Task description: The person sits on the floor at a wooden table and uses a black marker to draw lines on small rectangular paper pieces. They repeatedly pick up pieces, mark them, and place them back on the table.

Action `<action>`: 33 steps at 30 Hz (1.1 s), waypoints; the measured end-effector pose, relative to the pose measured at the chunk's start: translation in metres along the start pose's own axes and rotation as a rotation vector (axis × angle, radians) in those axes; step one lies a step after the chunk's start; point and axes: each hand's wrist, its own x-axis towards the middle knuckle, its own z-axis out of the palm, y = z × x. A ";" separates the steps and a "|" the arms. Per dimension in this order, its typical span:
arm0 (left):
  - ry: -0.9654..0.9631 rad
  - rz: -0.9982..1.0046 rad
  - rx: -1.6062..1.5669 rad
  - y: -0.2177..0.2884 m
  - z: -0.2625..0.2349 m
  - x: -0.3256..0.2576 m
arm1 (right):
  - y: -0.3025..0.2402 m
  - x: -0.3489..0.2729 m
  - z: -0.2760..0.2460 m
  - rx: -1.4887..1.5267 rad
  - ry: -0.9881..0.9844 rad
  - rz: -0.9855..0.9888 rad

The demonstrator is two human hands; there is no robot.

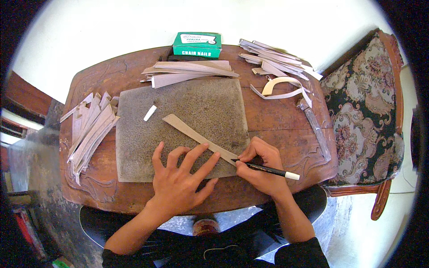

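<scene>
A thin, slightly curved light-brown strip (185,129), perhaps wood or card, lies slantwise on the speckled grey board (143,143). My left hand (177,173) is spread flat, its fingertips resting on the strip's middle and on the board beside it. At the strip's near right end, my right hand (263,175) grips a black marker (270,169) with a white end. The marker's tip meets the strip near its end, partly hidden by my fingers. A loose white cap (150,113) sits on the board, left of the strip.
Stacks of similar strips lie on the carved wooden table (286,138): a left stack (91,129), a back stack (187,71) and a back-right stack (277,58). Behind is a green box (197,45). Right are a curled band (286,82), a long grey tool (314,127) and a floral chair (364,111).
</scene>
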 end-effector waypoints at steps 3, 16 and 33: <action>0.001 -0.001 0.000 0.000 0.001 0.000 | 0.000 -0.001 0.000 -0.005 -0.003 0.010; -0.014 -0.003 0.010 0.000 0.000 0.001 | -0.001 0.000 -0.001 -0.013 -0.015 0.007; -0.008 -0.002 0.007 0.001 0.000 0.001 | 0.006 -0.004 -0.006 0.064 0.018 0.071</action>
